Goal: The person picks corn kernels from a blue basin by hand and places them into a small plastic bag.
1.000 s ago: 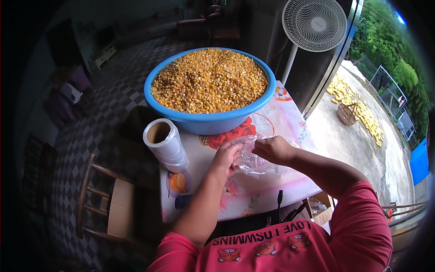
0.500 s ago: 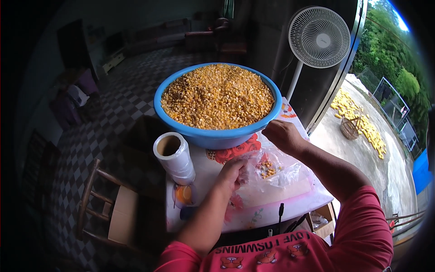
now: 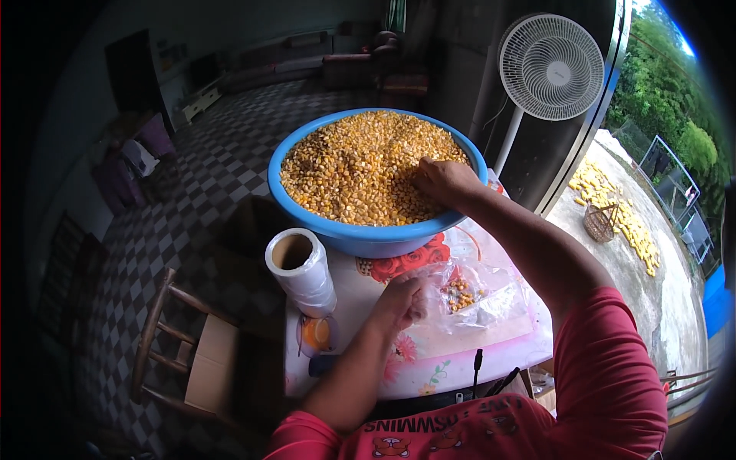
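Observation:
A wide blue basin (image 3: pixel 368 236) heaped with yellow dried corn kernels (image 3: pixel 360 165) stands on the table. At the right side of the heap, my right hand (image 3: pixel 445 182) has its fingers curled down into the kernels, and the fingertips are hidden there. My left hand (image 3: pixel 399 299) is closed on the edge of a clear plastic bag (image 3: pixel 491 307) lying on the tabletop. Through the film, a small amount of kernels (image 3: pixel 461 294) shows inside the bag.
A roll of clear plastic bags (image 3: pixel 303 276) stands upright left of my left hand. The flowered tablecloth (image 3: pixel 429 360) covers the table. A wooden chair (image 3: pixel 180 337) is at the left, a white fan (image 3: pixel 553 69) at the back right. Corn cobs (image 3: pixel 629 222) and a basket (image 3: pixel 599 222) lie outside.
My right hand has moved from beside the basin's right rim, up and left into the kernels. My left hand stays on the bag, and the view has shifted slightly.

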The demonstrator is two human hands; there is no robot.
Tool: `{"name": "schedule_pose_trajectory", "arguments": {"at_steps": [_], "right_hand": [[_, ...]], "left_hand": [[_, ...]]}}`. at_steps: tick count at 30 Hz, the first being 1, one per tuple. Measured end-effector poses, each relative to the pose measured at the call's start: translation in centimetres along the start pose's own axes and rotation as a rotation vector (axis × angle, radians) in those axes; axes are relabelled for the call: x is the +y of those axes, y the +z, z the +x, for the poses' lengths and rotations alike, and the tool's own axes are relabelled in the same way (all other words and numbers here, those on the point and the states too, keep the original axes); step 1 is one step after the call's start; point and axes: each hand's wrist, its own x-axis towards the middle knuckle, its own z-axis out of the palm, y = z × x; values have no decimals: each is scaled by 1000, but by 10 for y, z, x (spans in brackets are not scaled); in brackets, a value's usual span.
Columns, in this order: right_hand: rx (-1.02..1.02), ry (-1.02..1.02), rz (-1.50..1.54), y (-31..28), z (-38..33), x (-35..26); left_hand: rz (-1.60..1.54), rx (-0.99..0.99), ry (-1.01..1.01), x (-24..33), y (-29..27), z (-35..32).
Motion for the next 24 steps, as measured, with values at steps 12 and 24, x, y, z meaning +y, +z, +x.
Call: {"name": "schedule_pose_trajectory", "arguments": {"at_steps": [12,24], "right_hand": [[243,-45,180,4,-9,13],[-64,-236,619,16,-125,5]], "left_hand": [[-70,78,-37,0,3,0],[-15,86,36,-4,3,1]]}}
